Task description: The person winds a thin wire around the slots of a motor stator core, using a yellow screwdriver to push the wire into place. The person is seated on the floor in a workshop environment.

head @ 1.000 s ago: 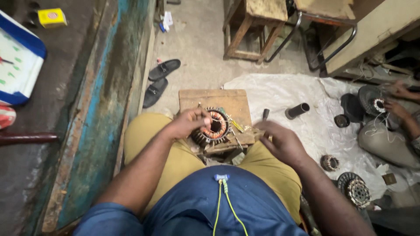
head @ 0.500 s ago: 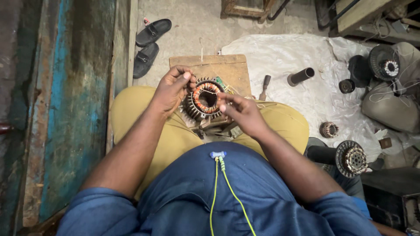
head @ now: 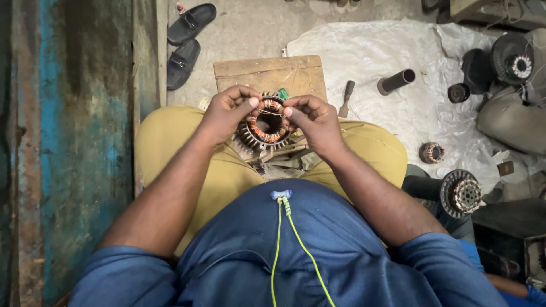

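Your left hand (head: 227, 111) and right hand (head: 313, 116) meet over the stator (head: 264, 122), a ring of dark laminations with copper-coloured windings, which sits between your knees on your lap, at the near edge of the wooden board (head: 267, 74). On each hand the fingers are pinched together, thumb against forefinger, clamped on a thin wire (head: 267, 111) that spans the bore of the stator from one hand to the other. The left-hand fingers (head: 250, 102) and the right-hand fingers (head: 289, 111) sit at opposite sides of the ring's upper rim. The board lies on the concrete floor ahead of your knees. To its right, a white sheet (head: 387, 51) carries a dark tube (head: 396, 81) and a short handled tool (head: 346, 98). A pair of black sandals (head: 187, 40) lies to the left of the board.
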